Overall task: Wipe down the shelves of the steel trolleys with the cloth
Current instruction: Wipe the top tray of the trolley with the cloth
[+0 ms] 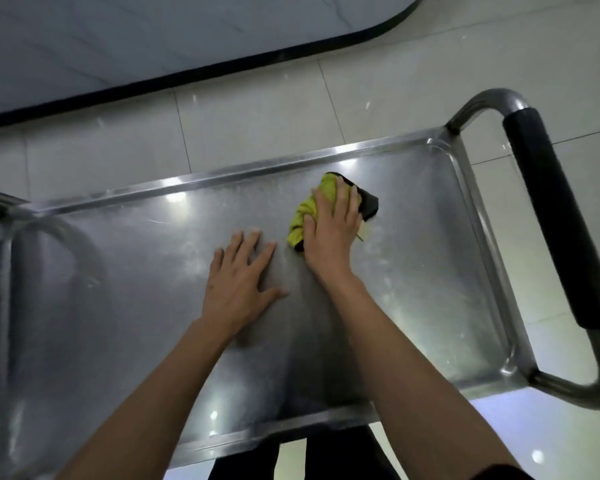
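Nearest us, our left hand (241,277) lies flat on the trolley's top shelf (118,289), fingers straight and spread, holding nothing. Just beyond it, our right hand (331,230) presses the bunched yellow-green and black cloth (307,211) onto the steel, fingers curled over it. The shelf's long axis runs left to right; its black-sleeved handle (555,216) stands at the right end.

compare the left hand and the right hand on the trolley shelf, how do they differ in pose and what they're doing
The left hand lies flat with fingers spread and holds nothing; the right hand has its fingers curled over the bunched yellow-green cloth, pressing it down. The left hand touches the bare steel of the shelf directly; the right hand has the cloth between it and the steel. The right hand also reaches farther from the person, nearer the black-padded handle. Both rest on the same top shelf.
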A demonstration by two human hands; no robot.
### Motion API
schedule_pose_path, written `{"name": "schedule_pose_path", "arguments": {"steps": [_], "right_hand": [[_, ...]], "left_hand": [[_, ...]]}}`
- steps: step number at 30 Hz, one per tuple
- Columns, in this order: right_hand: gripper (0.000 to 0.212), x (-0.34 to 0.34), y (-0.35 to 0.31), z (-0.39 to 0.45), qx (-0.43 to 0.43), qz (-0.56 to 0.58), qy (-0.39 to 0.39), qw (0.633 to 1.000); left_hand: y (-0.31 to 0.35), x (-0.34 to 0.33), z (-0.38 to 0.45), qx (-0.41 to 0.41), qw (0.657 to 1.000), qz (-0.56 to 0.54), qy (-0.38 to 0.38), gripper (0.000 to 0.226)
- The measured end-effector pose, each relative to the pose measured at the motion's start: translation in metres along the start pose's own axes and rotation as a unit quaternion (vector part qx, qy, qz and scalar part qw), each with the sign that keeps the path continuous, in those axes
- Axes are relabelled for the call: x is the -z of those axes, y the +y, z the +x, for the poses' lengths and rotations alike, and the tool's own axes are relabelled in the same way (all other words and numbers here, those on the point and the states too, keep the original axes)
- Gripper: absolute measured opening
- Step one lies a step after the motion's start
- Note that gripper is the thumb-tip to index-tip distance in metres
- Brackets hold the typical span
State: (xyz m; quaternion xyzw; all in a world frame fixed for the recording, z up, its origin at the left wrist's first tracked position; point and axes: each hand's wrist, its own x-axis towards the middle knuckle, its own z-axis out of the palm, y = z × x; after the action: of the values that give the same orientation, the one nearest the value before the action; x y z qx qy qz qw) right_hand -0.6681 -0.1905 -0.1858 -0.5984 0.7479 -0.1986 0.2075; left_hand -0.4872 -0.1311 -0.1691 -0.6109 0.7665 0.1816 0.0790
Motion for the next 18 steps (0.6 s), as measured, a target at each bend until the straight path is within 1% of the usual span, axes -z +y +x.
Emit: {"name": "schedule_pose_path", "arguments": {"steps": [4,8,13,15,18], "right_hand": [[0.053,-0.013,-0.035,0.084,0.030,-0.019,-0.018,0.999],[0.049,-0.016,-0.043,0.105,0.049,-0.062,-0.041,0.996],[0.051,0.006,-0.023,0.072,0.087,-0.092,-0.065,0.990],[0.053,0.014,-0.016,0.042,0.075,-0.108,-0.073,0.989],[0.052,0.022,-0.001,-0.019,0.041,-0.096,-0.075,0.992]], "left_hand": [[0.000,-0.001,-0.002,0.010,1.000,-0.012,-0.002,0.095],[0.000,0.003,0.002,0.016,0.999,-0.037,-0.015,0.092],[0.000,0.005,0.003,0.014,0.999,-0.044,-0.015,0.091],[-0.001,0.006,0.004,0.010,0.999,-0.039,-0.014,0.090],[-0.002,0.009,0.004,0.004,0.999,-0.039,-0.015,0.089]]}}
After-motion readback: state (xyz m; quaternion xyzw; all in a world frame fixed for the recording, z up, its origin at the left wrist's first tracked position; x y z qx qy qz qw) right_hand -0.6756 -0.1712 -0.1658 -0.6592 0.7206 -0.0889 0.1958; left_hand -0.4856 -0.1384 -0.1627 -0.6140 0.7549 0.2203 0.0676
